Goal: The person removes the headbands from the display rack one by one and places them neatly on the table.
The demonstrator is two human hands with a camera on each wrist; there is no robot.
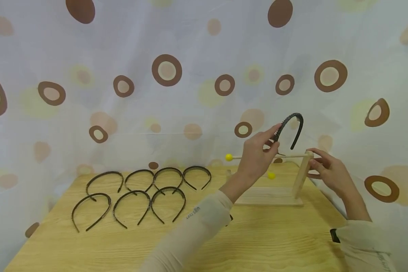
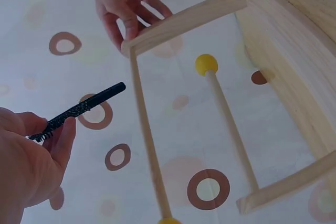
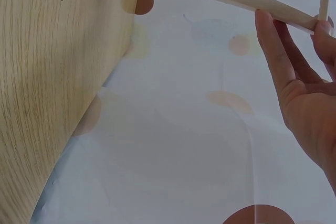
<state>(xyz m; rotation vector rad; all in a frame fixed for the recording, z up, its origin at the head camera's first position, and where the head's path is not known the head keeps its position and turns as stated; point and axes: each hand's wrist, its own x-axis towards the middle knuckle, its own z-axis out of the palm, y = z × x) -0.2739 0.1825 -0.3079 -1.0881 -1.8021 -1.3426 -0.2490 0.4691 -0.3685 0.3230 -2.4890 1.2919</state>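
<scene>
A black toothed headband [image 1: 299, 124] is pinched between the thumb and fingers of my left hand [image 1: 256, 155], its arch up and its ends pointing down. It hangs above the upper rod [image 1: 291, 155] of a wooden stand [image 1: 265, 195], and looks apart from the rod in the left wrist view. My right hand [image 1: 331, 172] grips the top of the stand's right post [image 1: 302, 174]; in the right wrist view its fingertips [image 3: 264, 18] touch the post. Yellow balls cap the upper rod and a lower rod [image 2: 231, 124], which run from opposite posts.
Several black headbands [image 1: 132, 192] lie in two rows on the left of the wooden table [image 1: 204, 245]. Behind the table hangs a white curtain [image 1: 190, 105] with brown and yellow spots. The stand is near the table's right edge.
</scene>
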